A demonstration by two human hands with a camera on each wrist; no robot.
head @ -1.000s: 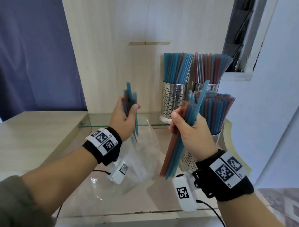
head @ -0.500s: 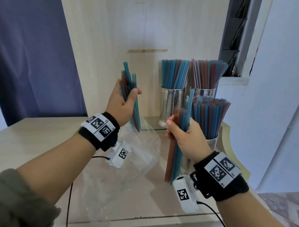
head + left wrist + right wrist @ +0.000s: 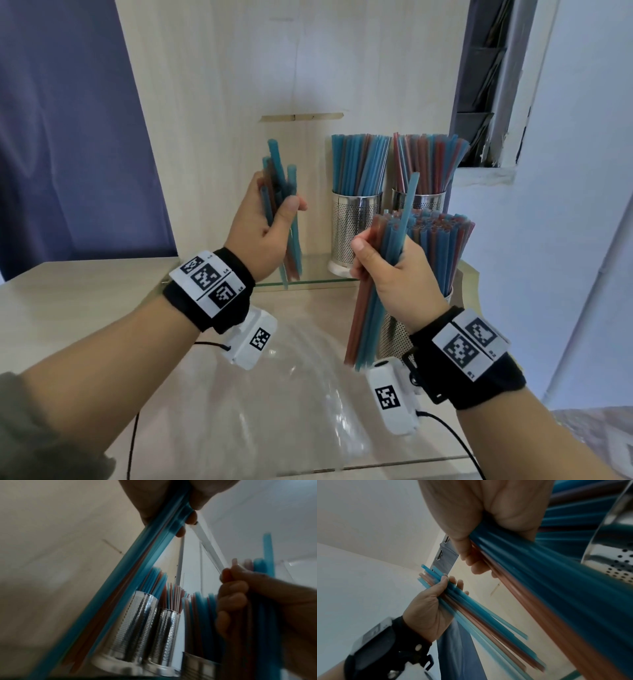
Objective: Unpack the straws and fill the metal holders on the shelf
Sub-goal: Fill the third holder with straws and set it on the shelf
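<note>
My left hand [image 3: 270,222] grips a small bunch of blue and brown straws [image 3: 284,192] upright, left of the holders; the same bunch [image 3: 120,588] runs diagonally through the left wrist view. My right hand [image 3: 390,270] grips a thicker straw bunch [image 3: 370,315], held in front of the nearest metal holder [image 3: 394,332], which is packed with straws [image 3: 442,246]. Two more perforated metal holders [image 3: 354,233] [image 3: 419,200], both full, stand behind on the glass shelf [image 3: 308,282]. In the right wrist view the held bunch [image 3: 539,574] passes the holder's rim [image 3: 607,540].
A crumpled clear plastic bag [image 3: 291,394] lies on the wooden counter [image 3: 85,291] below my hands. A pale wooden panel [image 3: 222,102] rises behind the shelf. A blue curtain [image 3: 68,137] hangs at the left; a white wall [image 3: 565,205] stands close on the right.
Both hands rose with their straw bunches. The left bunch has come clear of the plastic bag, and the right bunch now stands more upright before the nearest holder.
</note>
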